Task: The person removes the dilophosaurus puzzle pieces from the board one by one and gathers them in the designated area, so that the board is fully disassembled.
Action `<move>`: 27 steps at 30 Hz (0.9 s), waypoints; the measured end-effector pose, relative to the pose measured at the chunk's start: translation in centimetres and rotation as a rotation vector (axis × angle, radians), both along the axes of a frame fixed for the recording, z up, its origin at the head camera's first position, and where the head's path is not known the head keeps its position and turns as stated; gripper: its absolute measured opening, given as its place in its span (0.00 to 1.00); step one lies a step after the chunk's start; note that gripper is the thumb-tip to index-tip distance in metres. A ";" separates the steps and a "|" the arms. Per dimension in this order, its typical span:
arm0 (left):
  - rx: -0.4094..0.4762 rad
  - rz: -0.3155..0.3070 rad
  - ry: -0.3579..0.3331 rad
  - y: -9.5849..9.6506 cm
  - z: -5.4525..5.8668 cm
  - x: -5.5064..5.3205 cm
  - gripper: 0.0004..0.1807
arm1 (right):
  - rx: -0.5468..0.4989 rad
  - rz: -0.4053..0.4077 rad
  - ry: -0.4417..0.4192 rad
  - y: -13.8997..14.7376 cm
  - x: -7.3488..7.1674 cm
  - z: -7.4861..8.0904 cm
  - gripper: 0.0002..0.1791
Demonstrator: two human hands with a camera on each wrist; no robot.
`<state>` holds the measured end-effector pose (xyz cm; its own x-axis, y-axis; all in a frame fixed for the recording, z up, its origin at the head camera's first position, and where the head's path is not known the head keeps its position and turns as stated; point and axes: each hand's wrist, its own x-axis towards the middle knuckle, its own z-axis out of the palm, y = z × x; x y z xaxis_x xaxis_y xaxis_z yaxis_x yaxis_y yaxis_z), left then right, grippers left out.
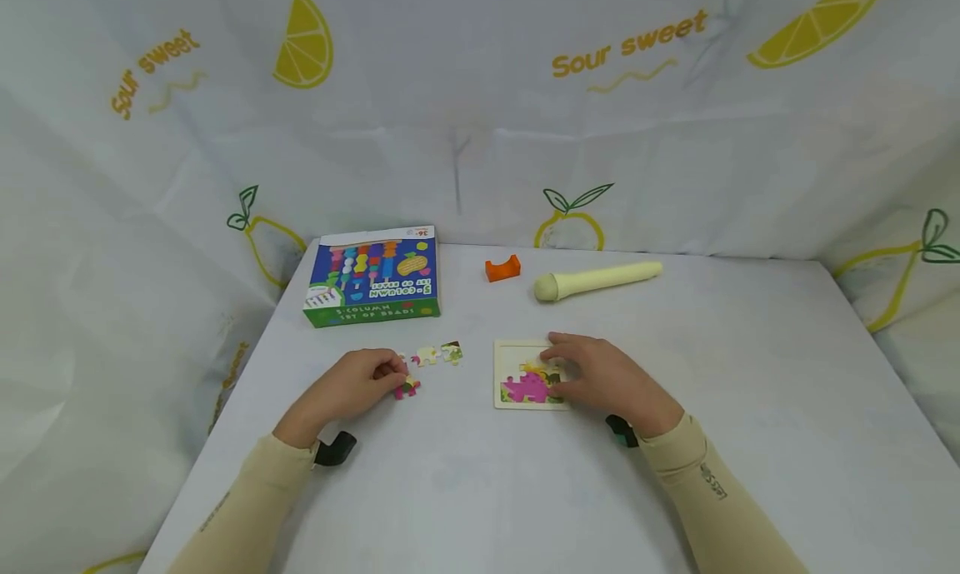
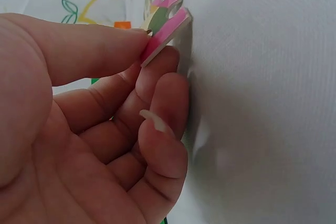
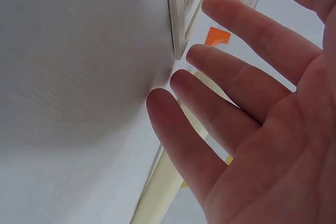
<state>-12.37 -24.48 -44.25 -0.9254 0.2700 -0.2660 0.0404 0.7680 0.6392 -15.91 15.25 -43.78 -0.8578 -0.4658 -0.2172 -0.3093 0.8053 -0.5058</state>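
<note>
Between thumb and fingertips my left hand (image 1: pixel 351 386) pinches a pink, green and cream jigsaw piece (image 2: pixel 167 34) close to the tabletop. Several loose jigsaw pieces (image 1: pixel 427 356) lie just beyond those fingers. A square puzzle tray (image 1: pixel 497 376) with a pale frame lies in the middle, partly filled with pieces that form a pink figure (image 1: pixel 528 387). My right hand (image 1: pixel 611 381) is at the tray's right side, its relaxed fingers reaching over that edge and hiding part of it. In the right wrist view the fingers (image 3: pixel 247 77) are spread and nothing is gripped.
A bead-set box (image 1: pixel 372 278) stands at the back left of the white table (image 1: pixel 465 491). Behind the tray are an orange curved block (image 1: pixel 502 268) and a pale yellow stick with a rounded head (image 1: pixel 600 282). A printed white cloth (image 1: pixel 480 141) hangs around the table.
</note>
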 end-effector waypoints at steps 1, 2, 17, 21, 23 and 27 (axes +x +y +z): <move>0.001 0.002 -0.001 0.1 0.0 0.0 0.05 | -0.002 -0.002 -0.001 0.1 0.0 0.0 0.26; 0.000 0.002 0.001 0.2 -0.1 0.0 0.05 | -0.003 -0.004 -0.002 0.1 0.0 -0.1 0.26; -0.011 0.019 0.026 5.2 1.6 -3.2 0.08 | -0.008 -0.031 -0.015 0.3 -0.1 0.2 0.20; -0.011 -0.095 0.041 9.8 1.6 -4.6 0.08 | -0.019 -0.040 -0.024 0.3 -0.1 0.1 0.17; -0.014 -0.162 0.051 11.9 1.4 -5.1 0.07 | -0.026 -0.041 -0.033 0.2 -0.1 0.0 0.17; -0.032 -0.254 0.030 15.4 1.0 -6.1 0.08 | -0.036 -0.037 -0.031 0.2 -0.1 0.0 0.16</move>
<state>-18.43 -9.09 -43.29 -0.8367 0.4863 -0.2520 0.2525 0.7507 0.6105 -16.01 15.42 -43.75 -0.8676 -0.4419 -0.2279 -0.2631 0.7970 -0.5437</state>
